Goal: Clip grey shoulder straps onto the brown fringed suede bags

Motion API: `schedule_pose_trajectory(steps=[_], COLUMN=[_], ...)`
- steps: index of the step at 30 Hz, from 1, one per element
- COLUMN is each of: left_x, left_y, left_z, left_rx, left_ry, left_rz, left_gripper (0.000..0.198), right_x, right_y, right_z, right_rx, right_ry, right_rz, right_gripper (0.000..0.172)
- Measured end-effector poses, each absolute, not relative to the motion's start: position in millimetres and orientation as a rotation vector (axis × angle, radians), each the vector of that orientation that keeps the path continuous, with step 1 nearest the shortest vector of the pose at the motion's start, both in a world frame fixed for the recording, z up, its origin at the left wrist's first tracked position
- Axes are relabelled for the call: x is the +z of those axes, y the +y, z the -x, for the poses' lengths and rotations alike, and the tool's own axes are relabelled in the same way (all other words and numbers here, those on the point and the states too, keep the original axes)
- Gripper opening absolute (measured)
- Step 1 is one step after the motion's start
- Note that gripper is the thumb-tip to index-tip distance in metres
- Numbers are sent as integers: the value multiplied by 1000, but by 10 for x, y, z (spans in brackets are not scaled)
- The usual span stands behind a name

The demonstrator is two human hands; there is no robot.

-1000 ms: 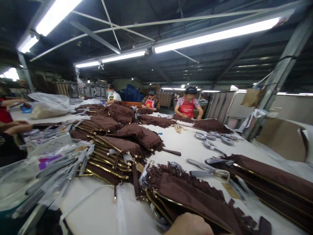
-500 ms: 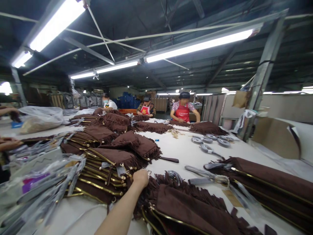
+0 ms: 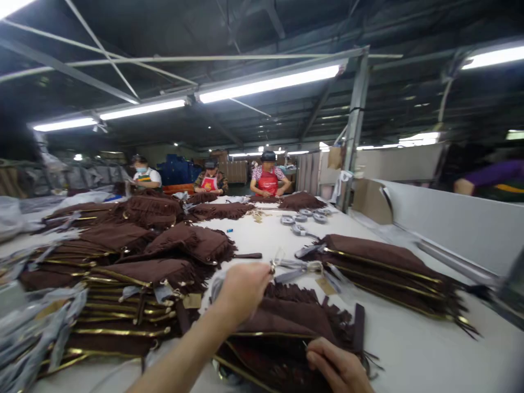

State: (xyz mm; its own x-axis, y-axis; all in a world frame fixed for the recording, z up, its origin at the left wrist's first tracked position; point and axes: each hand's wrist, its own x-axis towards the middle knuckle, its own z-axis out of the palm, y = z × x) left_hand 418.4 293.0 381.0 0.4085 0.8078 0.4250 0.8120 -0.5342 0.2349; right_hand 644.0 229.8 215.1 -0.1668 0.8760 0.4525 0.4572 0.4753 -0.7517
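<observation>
In the head view, my left hand (image 3: 245, 289) is closed above the back of an open brown fringed bag (image 3: 286, 319). A small metal clasp (image 3: 272, 267) sticks out at its fingertips. Lower down, my right hand (image 3: 339, 365) pinches at the bag's gold-zipped opening; a thin light piece shows just left of its fingers, too small to make out. Left of the bag lies a stack of brown bags (image 3: 118, 311) with gold zippers. Grey wrapped straps (image 3: 292, 273) rest on the table behind my left hand.
Another stack of brown bags (image 3: 380, 267) lies to the right, with coiled grey straps (image 3: 303, 218) farther back. Plastic-wrapped straps (image 3: 36, 327) are heaped at the left edge. Several people work across the white table (image 3: 434, 338); a metal post (image 3: 354, 131) stands at its far side.
The view has swung to the right. My left hand has risen off the left stack to above the open bag, with the metal clasp. My right hand has come into view at the bag's opening.
</observation>
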Motion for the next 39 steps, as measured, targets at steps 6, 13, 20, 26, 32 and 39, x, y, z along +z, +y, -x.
schedule_pose_trajectory(steps=[6, 13, 20, 26, 32, 39], left_x=[3001, 2848, 2710, 2708, 2634, 2586], left_y=[2528, 2455, 2308, 2378, 2477, 2466], left_z=[-4750, -4758, -4790, -4904, -4937, -4942], left_rx=[-482, -711, -934, -1354, -1761, -2037], left_ry=[-1727, -1710, -1578, -1804, -1852, -1850], left_rz=[2765, 2733, 2866, 2848, 2753, 3070], left_gripper=[19, 20, 33, 25, 24, 22], right_x=[2210, 2284, 2277, 2265, 2239, 2346], right_y=[2192, 2207, 2225, 2230, 2119, 1930], right_z=[-6371, -6332, -6337, -6304, -6380, -6500], right_rx=[612, 645, 630, 583, 680, 1145], right_ry=[-1672, -1612, -1595, -1626, -1303, -1068], right_rz=[1180, 1234, 1195, 1192, 1164, 723], right_gripper=[30, 33, 31, 27, 31, 44])
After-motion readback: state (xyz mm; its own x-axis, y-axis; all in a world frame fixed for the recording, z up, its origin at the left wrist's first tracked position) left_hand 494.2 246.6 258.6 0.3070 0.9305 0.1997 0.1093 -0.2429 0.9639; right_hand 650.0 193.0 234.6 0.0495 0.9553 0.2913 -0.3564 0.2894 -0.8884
